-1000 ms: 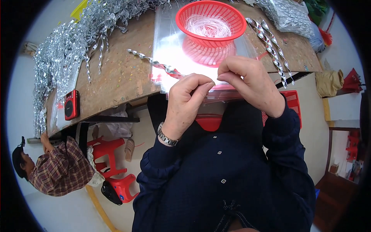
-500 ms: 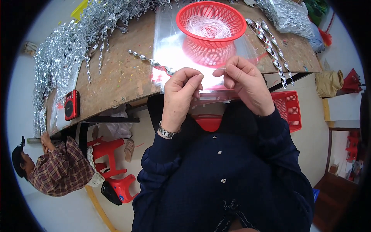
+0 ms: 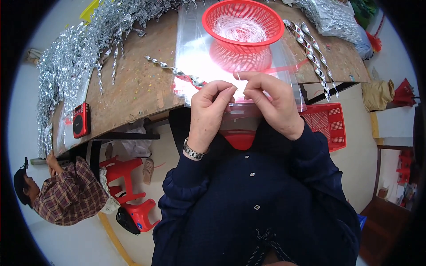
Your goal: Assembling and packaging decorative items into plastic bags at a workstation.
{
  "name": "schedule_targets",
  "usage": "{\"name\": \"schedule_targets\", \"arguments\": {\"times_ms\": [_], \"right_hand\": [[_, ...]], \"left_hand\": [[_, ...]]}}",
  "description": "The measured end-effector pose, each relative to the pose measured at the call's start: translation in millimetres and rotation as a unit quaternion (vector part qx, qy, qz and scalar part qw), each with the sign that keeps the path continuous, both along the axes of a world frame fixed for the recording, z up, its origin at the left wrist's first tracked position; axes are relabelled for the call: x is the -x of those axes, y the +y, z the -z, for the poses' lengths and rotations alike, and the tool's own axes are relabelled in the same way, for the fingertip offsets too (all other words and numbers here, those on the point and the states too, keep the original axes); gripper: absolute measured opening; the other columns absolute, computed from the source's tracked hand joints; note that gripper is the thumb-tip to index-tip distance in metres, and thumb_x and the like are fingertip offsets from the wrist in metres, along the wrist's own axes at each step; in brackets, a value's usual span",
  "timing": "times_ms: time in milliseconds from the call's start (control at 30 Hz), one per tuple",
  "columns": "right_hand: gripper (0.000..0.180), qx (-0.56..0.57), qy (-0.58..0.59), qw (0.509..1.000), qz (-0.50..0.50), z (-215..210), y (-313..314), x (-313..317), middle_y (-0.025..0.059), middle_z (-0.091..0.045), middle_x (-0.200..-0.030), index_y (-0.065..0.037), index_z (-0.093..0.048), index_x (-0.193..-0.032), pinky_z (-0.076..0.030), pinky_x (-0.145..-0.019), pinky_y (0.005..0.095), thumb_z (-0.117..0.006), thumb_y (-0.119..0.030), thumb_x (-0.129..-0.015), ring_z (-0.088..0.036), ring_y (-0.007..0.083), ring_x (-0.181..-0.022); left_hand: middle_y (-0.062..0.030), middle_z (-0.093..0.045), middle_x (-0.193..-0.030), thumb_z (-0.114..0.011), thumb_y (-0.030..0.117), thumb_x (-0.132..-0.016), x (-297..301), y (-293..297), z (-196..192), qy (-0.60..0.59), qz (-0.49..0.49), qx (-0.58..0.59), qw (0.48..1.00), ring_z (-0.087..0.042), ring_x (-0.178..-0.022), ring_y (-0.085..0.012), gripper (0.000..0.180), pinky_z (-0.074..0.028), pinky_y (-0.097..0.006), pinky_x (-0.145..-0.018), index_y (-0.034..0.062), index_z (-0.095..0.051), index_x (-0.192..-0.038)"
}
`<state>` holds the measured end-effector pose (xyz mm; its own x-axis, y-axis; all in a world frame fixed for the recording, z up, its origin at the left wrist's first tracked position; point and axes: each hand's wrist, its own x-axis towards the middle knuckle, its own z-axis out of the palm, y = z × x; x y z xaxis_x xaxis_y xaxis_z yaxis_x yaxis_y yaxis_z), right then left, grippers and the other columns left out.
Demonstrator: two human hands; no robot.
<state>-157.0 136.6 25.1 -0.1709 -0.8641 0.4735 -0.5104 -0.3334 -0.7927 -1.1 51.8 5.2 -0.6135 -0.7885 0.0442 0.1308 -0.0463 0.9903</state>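
My left hand (image 3: pixel 208 111), wearing a metal watch, is closed in a pinch. A twisted silver foil strip (image 3: pixel 177 72) runs across the table into its fingers, and the gripped end is hidden. Close by on the right, my right hand (image 3: pixel 275 104) has thumb and forefinger pinched together, with a short bit of thin white thread (image 3: pixel 238 76) showing at a bent finger. The fingertips of both hands are a small gap apart, over the table's front edge. Beyond them stands a red mesh basket (image 3: pixel 274 41) holding a tangle of white thread (image 3: pixel 239 29).
Clear plastic sheeting (image 3: pixel 188 48) lies under the basket. Twisted silver strips (image 3: pixel 317 66) lie right; silver tinsel (image 3: pixel 73 62) heaps along the left. A red radio (image 3: pixel 81 120) sits at the table edge. A red crate (image 3: pixel 330 126) stands below right. Another person (image 3: pixel 71 190) works at far left.
My right hand has turned and come lower, its fingers curling with the thread around one. My left hand has shifted slightly right, and the silver strip's near end has moved with it.
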Motion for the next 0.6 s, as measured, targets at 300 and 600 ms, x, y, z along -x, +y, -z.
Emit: {"name": "schedule_targets", "arguments": {"times_ms": [300,600], "right_hand": [[0.012,0.075,0.333,0.940,-0.001,-6.6,-2.6,7.1,0.0086,-0.066,-0.111,-0.005,-0.062,-0.087,-0.047,-0.078,0.0362,-0.067,-0.007,-0.076,-0.062,0.0255,-0.090],[0.014,0.093,0.360,0.928,-0.018,1.1,-5.0,4.0,0.0069,-0.065,-0.113,-0.006,-0.062,-0.087,-0.047,-0.081,0.0354,-0.069,-0.013,-0.077,-0.061,0.0244,-0.093]], "left_hand": [[0.0019,-0.062,-0.075,-0.062,0.012,-0.093,-4.2,-0.4,0.8,-0.023,0.008,0.005,1.000,-0.050,-0.062,-0.0026,0.015,-0.033,-0.017,-0.053,0.0015,-0.069,-0.102],[0.0026,-0.061,-0.071,-0.063,0.012,-0.092,-4.4,-2.4,1.5,-0.030,0.000,-0.033,0.999,-0.050,-0.060,-0.0026,0.015,-0.039,-0.019,-0.055,-0.0008,-0.070,-0.096]]}}
